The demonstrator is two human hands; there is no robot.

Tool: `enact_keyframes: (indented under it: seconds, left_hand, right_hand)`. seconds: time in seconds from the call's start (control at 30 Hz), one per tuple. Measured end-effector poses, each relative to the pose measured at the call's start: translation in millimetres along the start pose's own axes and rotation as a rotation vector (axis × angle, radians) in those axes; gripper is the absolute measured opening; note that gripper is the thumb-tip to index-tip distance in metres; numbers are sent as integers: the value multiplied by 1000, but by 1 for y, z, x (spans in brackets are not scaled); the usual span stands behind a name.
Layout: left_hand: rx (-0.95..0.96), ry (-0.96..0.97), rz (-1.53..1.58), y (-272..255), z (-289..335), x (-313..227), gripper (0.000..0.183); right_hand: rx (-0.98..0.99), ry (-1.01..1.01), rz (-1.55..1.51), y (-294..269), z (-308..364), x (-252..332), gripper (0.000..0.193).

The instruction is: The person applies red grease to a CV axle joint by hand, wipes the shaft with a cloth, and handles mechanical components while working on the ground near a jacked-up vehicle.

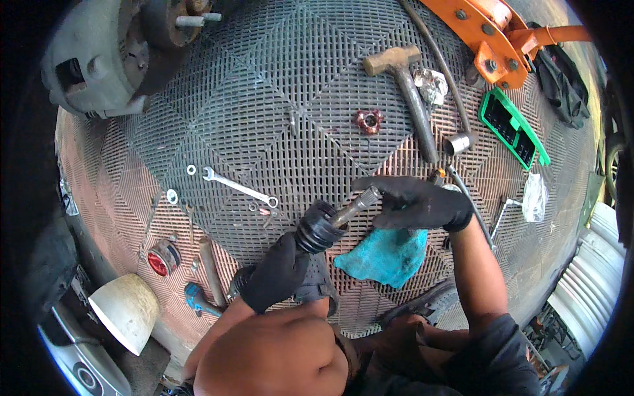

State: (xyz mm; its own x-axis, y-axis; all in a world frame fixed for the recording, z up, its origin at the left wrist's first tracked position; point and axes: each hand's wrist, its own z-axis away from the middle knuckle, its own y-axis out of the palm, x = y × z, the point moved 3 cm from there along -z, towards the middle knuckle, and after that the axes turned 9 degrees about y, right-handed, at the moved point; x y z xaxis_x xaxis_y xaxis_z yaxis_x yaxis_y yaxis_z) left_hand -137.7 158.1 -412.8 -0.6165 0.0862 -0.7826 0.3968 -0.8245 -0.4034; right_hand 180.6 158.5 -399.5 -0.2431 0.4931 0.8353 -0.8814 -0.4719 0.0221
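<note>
A ridged rubber boot [316,228] is clamped by the left hand [277,272]; from the boot, a grooved metal shaft [355,206] is pointed toward the right hand [422,204], fingers parted.

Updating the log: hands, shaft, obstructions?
Left hand grips black rubber boot. Right hand open around splined shaft, contact unclear. Shaft protrudes from boot. Teal rag nearby, not blocking.

No legible lettering, numbers or signs in view. Round red-faced container [163,257], lower left of frame: any marks unreadable.
</note>
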Motion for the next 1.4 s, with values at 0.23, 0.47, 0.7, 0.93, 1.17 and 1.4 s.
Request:
enact_keyframes:
  seconds: [0.23,0.47,0.7,0.93,1.17,1.4]
  left_hand:
    - [-91,-28,-21,4,9,-13,31]
    - [-187,-133,-40,10,22,-26,30]
    - [-188,-160,-100,8,24,-32,34]
    - [-202,-164,-177,8,19,-19,40]
    - [-109,99,349,35,-4,9,38]
    - [-24,130,262,37,3,28,37]
  right_hand:
    - [123,-13,-511,28,-3,-21,40]
    - [132,-123,-399,31,5,-16,40]
    - [96,-160,-342,33,6,-7,42]
    - [94,-117,-312,27,9,3,43]
    - [-1,-56,-367,31,-2,-15,35]
    - [35,-108,-346,25,-17,-25,45]
